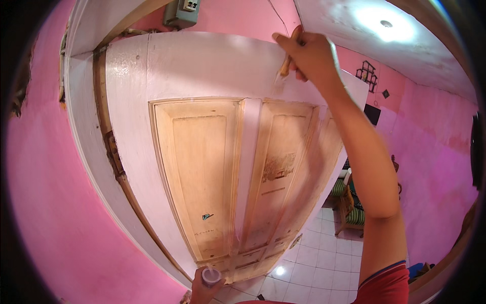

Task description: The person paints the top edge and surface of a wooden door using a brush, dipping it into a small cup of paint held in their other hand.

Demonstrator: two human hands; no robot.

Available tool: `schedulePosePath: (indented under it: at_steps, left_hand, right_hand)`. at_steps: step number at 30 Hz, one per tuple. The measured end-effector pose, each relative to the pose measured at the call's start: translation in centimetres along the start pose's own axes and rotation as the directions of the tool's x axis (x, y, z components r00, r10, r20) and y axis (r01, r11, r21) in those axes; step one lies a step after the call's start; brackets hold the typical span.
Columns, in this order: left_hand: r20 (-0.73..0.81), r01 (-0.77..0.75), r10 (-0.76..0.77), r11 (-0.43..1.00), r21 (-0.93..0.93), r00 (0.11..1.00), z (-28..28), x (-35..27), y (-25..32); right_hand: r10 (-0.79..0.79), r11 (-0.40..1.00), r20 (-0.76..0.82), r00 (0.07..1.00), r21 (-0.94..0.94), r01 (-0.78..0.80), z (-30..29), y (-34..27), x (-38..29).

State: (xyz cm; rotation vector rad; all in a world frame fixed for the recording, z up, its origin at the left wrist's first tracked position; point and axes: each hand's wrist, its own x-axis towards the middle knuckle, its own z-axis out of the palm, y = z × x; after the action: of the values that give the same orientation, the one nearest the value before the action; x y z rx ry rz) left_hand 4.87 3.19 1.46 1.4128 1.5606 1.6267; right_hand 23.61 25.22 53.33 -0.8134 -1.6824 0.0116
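Note:
My right hand [313, 55] is raised near the top of a wooden panel door [197, 64], gripping a paintbrush [285, 68] by its wooden handle. The bristles point down and lie against or very near the top rail; which one I cannot tell. Pale lilac-white paint covers the door's frame parts, while the recessed panels [199, 159] are bare-looking tan wood with dark stains and a few marks. Low in front of me, my left hand [205, 287] holds a small plastic cup [211, 276] with pale contents, probably paint.
On the left, a white door frame [81, 95] meets a pink wall [49, 182]. A grey electrical box [181, 14] hangs above the door. Beyond its right edge are white floor tiles [315, 262] and a wooden chair with a striped green cushion [355, 216]. A lamp [386, 24] glows on the ceiling.

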Motion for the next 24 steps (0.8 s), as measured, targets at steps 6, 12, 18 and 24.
schedulePosePath:
  at_steps: [6,12,18,24]
  left_hand:
    - [0.027,0.076,-0.074,0.992,-0.1,0.997,-0.1,0.5,2.0]
    - [0.004,0.051,-0.051,0.998,-0.039,0.999,0.1,0.2,0.9]
    - [0.019,0.041,-0.039,0.995,-0.088,0.999,0.3,0.3,1.2]
    - [0.096,0.116,-0.109,0.991,-0.071,0.989,-0.2,0.7,-1.2]
  right_hand:
    - [-0.045,0.995,-0.081,0.996,0.084,0.052,0.8,1.2,0.8]
    - [-0.016,0.993,-0.003,1.0,0.113,0.016,0.5,0.5,-1.1]
    - [-0.025,0.992,-0.123,0.992,0.118,0.039,-0.3,2.3,0.9]
    - [0.038,0.998,-0.054,0.998,0.056,-0.035,-0.2,3.4,-0.4]
